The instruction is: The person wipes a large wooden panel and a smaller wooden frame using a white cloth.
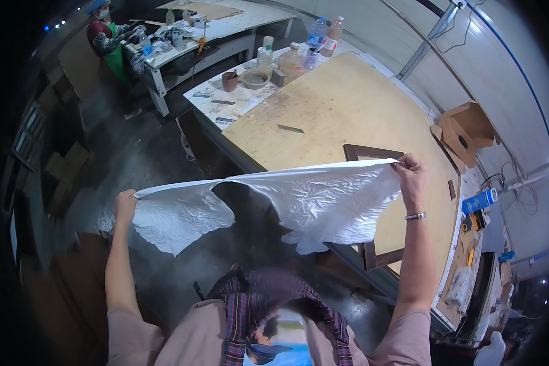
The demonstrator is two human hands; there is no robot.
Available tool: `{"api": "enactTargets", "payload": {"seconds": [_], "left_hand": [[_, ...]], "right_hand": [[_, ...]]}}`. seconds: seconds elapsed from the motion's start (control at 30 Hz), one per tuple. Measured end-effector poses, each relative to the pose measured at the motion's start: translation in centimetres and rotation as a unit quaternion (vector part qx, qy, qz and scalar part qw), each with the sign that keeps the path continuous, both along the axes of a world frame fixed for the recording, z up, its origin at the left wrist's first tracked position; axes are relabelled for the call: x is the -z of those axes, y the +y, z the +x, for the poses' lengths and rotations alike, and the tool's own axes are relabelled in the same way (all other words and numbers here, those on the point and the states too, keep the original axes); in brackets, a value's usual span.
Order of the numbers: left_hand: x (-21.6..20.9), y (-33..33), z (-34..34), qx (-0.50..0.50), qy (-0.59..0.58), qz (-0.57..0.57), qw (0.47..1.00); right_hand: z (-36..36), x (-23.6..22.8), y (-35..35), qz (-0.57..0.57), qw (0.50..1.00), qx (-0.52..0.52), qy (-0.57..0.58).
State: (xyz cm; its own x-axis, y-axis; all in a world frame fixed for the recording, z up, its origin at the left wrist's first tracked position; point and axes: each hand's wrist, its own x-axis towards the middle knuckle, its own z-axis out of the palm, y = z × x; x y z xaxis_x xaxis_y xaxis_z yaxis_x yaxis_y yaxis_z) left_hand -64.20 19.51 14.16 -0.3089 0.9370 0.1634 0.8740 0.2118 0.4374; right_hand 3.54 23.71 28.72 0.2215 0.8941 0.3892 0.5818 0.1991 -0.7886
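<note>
A crinkled white cloth (329, 198) with ragged lower edges is stretched between my two hands, its top edge pulled nearly straight. My left hand (126, 206) is closed on the cloth's left corner, out over the floor. On the other side my right hand (412, 172), with a bracelet at the wrist, pinches the right corner above the worktable. Behind and below the cloth's right part lies a dark brown frame (384, 261) on the table; the cloth and my right arm hide much of it.
A tan board (348, 100) covers the worktable. Bottles (293, 58), a bowl (254, 79) and a brown cup (230, 81) stand at its far end. An open cardboard box (466, 131) and a blue can (479, 201) sit at right. Another person (107, 43) works at a far table.
</note>
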Motion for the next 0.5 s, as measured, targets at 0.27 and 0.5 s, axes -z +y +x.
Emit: {"api": "enactTargets", "payload": {"seconds": [0.27, 0.5], "left_hand": [[12.6, -5.6, -14.7, -0.063, -0.366, -0.122, 0.921], [10.0, -2.4, -11.7, -0.252, -0.772, 0.297, 0.502]], "right_hand": [[-8.6, 2.1, 1.0, -0.124, 0.922, -0.145, 0.338], [-22.8, 10.0, -9.4, -0.205, 0.909, -0.357, -0.056]]}}
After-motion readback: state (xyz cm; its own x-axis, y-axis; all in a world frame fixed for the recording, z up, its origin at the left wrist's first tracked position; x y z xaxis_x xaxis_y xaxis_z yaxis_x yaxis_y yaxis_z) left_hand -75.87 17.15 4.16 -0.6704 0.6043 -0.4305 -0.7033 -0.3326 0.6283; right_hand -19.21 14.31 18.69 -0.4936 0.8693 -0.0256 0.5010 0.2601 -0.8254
